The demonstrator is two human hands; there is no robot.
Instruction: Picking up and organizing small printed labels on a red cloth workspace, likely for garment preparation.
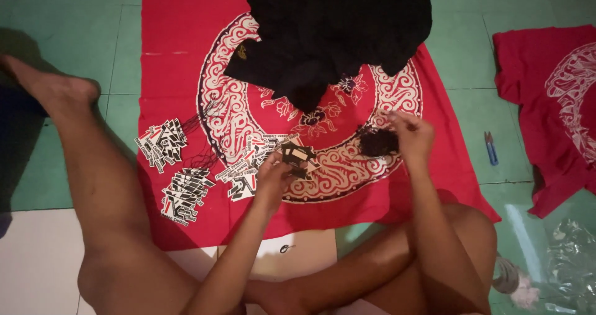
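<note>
Your left hand (273, 173) pinches a small fan of black and tan tags (297, 157) just above the red patterned cloth (180, 48) spread on the floor. Your right hand (413, 135) is closed on a dark tangle of strings (377, 142). More tags lie in 3 piles (180, 166) to your left on the cloth. A black garment (335, 29) lies at the cloth's top, and blue snips (491, 148) lie on the green floor to your right.

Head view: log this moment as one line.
left hand: holds black tags | right hand: pinches black strings | under: red cloth | near: tag piles
</note>
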